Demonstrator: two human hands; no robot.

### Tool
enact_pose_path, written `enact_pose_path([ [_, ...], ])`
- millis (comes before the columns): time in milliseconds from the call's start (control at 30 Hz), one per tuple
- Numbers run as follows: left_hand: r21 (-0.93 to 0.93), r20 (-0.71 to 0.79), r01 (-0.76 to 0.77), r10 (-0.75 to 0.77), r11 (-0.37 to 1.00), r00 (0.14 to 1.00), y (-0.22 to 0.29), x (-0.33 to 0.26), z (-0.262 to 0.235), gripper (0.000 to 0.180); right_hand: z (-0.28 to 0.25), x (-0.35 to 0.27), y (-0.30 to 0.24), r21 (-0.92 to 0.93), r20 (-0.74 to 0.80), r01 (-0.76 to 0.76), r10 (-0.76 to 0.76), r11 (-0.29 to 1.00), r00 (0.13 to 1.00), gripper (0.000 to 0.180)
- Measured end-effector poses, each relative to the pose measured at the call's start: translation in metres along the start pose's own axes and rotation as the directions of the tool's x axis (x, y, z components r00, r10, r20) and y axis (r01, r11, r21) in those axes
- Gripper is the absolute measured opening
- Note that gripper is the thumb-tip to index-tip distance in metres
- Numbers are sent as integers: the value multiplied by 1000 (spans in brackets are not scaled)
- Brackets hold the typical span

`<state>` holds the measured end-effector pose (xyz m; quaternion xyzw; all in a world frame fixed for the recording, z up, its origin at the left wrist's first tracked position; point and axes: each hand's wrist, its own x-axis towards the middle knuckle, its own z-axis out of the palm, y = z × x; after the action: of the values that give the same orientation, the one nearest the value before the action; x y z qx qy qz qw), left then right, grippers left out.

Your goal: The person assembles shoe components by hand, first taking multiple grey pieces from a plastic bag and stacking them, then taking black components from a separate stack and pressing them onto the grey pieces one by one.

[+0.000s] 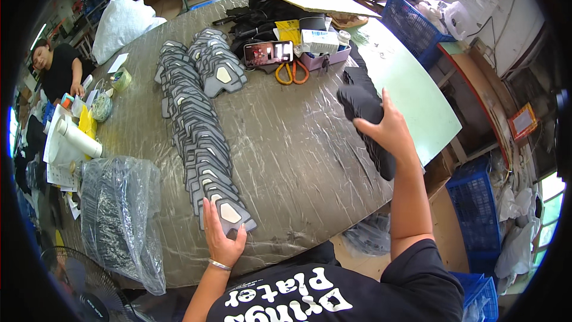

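My left hand (223, 240) is at the near end of a long row of overlapping grey cut-out pieces (205, 149). Its fingers are stretched out and touch the edge of the nearest piece, which has a cream centre (229, 213). On the right, my right hand (390, 128) has its thumb and fingers around a dark, rounded black piece (359, 102). That piece lies over a row of similar black pieces (381, 158); its underside is hidden. A shorter row of grey pieces (221, 74) lies beside the far end of the long one.
A phone (268, 53), orange-handled scissors (292, 74) and a purple box (325, 59) stand at the back. A plastic-wrapped bundle (119, 220) and a white bottle (77, 137) lie left. A fan (83, 286) is at lower left. Another person (62, 71) sits far left; blue crates (473, 209) stand right.
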<state>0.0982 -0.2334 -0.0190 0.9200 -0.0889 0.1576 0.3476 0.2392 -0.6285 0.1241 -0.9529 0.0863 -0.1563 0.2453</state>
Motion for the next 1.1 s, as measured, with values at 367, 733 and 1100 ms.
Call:
enact_pose_path([
  [367, -53, -13, -5, 5, 999, 1000, 1, 4, 0, 87, 90, -69, 50, -464, 67, 47, -18, 884, 998, 101],
  [733, -87, -33, -5, 2, 996, 999, 2, 3, -3, 83, 58, -45, 37, -137, 125, -84, 102, 987, 987, 32],
  [1100, -69, -51, -52, 48, 996, 998, -2, 1, -4, 81, 54, -38, 103, 840, 244, -417, 445, 347, 862, 17],
])
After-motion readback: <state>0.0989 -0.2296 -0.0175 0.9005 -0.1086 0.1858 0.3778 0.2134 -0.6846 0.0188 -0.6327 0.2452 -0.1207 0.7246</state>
